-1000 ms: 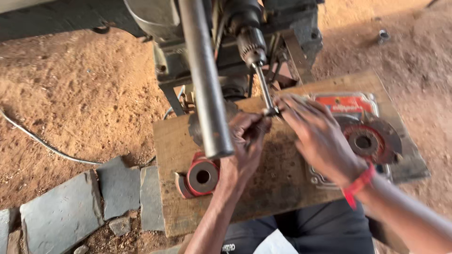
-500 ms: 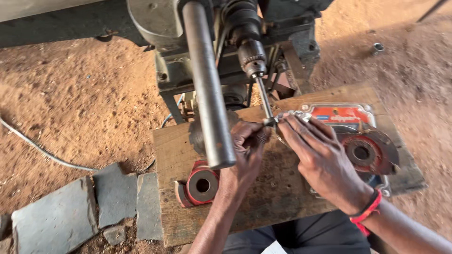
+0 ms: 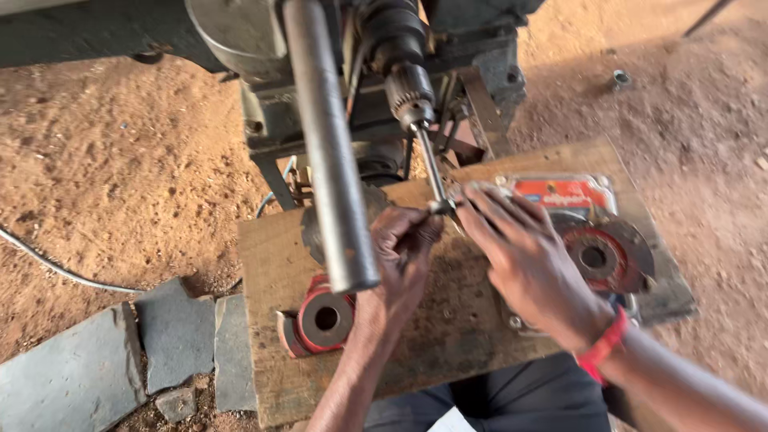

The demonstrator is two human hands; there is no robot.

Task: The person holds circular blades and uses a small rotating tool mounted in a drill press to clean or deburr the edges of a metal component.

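Under the drill (image 3: 408,88), both hands meet at the tip of the thin steel bit (image 3: 432,172). The left hand (image 3: 400,256) has its fingers curled tight around a small metal part (image 3: 442,208), pinching it right below the bit, likely so it cannot slip or spin. The right hand (image 3: 528,264) lies flat, fingers stretched out and close together, pressing down beside the part to keep it steady. A red band (image 3: 604,352) sits on that wrist.

Both hands rest on a rough wooden board (image 3: 272,264), which gives a flat place to work above the sandy ground (image 3: 120,176). The board looks scratched and dusty. A red round piece with a hole in the middle (image 3: 324,320) lies on the board near the left arm. Another round red and dark disc (image 3: 596,256) lies near the right hand, on a shiny plastic pack (image 3: 560,192). A smooth grey metal bar (image 3: 328,160) sticks out from the machine toward the camera. Flat grey stones (image 3: 72,376) lie on the dirt to the left, and a thin cable (image 3: 48,264) runs across it.
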